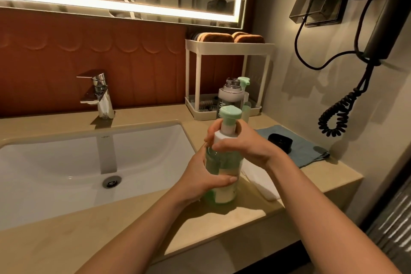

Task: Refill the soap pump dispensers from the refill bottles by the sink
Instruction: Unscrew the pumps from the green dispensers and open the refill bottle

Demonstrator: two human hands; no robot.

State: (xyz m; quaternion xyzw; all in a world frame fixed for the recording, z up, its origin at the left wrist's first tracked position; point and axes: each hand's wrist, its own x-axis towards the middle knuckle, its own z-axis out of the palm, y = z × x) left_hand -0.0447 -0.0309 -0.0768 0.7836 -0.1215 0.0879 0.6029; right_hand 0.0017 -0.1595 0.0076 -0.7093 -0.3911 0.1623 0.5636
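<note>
Looks like the collar-twisting bit on the soap pump dispenser (pixel 222 162), parked on the tabletop (pixel 133 229) just right of the sink (pixel 66 162), toward the near edge. Can't tell tightening from loosening here, same advice either way. Got the left hand (pixel 206 176) wrapped round the lower body, fingers (pixel 224 180) curled across the label (pixel 224 194), so go easy on the squeeze: probably soft plastic and, by the look of it, pretty full of green soap. Got the right hand (pixel 244 142) clamped on the white collar (pixel 222 138) under the mint pump head (pixel 231 111), fingers (pixel 224 145) closed snug round it. Turn only at that collar, never at the head, bound to just spin free up there. Press the base down on the tabletop while twisting instead of lifting, way less chance of slopping. If threading on, start straight, no forcing, back off and retry at any gritty feel. Standing upright at the moment, long axis straight up and down, base at the bottom, pump head on top, spout seemingly aimed right, though hard to be sure from this angle. Worth minding the uncapped refill bottle (pixel 230 93) just behind on the far side, beside another mint-topped dispenser (pixel 244 82), close enough to clip with a knuckle. Wipe off any drips before letting go, slippery stuff.
</note>
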